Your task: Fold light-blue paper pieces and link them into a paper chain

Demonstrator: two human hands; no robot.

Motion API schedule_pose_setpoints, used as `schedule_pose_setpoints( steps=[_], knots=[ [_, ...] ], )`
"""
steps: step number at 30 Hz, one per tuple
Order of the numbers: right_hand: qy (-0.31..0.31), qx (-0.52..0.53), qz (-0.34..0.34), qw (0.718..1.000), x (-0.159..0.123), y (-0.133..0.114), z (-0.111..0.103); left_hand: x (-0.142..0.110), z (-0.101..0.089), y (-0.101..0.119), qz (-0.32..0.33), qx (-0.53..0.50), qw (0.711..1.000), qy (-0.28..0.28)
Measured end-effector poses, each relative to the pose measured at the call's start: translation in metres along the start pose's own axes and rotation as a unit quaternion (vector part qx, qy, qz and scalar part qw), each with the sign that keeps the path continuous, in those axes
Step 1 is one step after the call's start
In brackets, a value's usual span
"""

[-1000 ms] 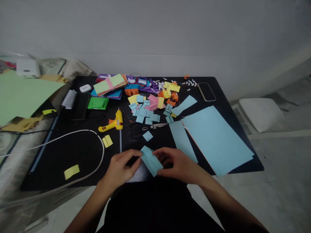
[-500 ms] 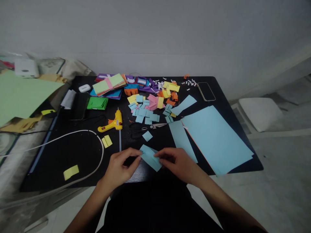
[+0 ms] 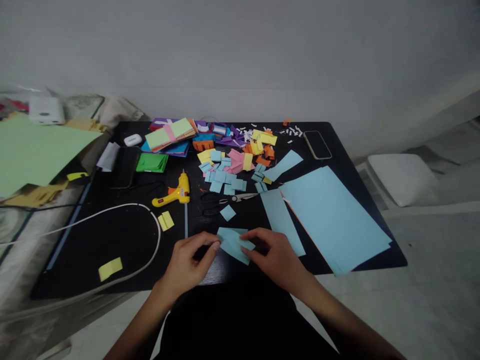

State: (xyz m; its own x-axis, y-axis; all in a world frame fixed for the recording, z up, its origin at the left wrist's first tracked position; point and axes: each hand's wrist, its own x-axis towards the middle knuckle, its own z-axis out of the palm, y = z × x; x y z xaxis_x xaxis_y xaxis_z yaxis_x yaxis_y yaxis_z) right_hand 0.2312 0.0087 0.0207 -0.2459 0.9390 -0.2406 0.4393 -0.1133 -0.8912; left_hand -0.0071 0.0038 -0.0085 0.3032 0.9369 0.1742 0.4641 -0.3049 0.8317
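At the tabletop's (image 3: pixel 131 235) near edge: 1 left hand (image 3: pixel 190 260), grip pinched on the left end of 1 folded light-blue paper (image 3: pixel 233 246); 1 right hand (image 3: pixel 275 255), grip pinching the same paper's right side, fingers over it. Beyond the paper, 1 small blue square (image 3: pixel 228 213); farther right, large blue sheets (image 3: pixel 333 220).

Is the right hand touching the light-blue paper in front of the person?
Touching: the head view shows the right hand's fingertips resting on the light-blue paper.
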Motion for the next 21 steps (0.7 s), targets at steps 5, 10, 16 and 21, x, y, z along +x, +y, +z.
schedule_pose_setpoints(
  steps=[5,10,16,21],
  knots=[
    [0.081,-0.075,-0.121,0.986,-0.003,0.006,0.004,0.001,0.003,-0.002,-0.009,0.002,1.000,0.013],
    [0.147,-0.076,-0.168,0.972,-0.009,0.008,0.017,0.003,0.006,-0.004,-0.058,-0.007,0.998,0.007],
    [0.141,-0.026,-0.162,0.976,-0.016,0.008,0.028,0.004,0.015,-0.006,-0.142,-0.096,0.985,0.027],
    [0.137,-0.023,-0.167,0.976,-0.020,0.010,0.033,0.008,0.018,-0.004,-0.173,-0.183,0.967,0.044]
  ],
)
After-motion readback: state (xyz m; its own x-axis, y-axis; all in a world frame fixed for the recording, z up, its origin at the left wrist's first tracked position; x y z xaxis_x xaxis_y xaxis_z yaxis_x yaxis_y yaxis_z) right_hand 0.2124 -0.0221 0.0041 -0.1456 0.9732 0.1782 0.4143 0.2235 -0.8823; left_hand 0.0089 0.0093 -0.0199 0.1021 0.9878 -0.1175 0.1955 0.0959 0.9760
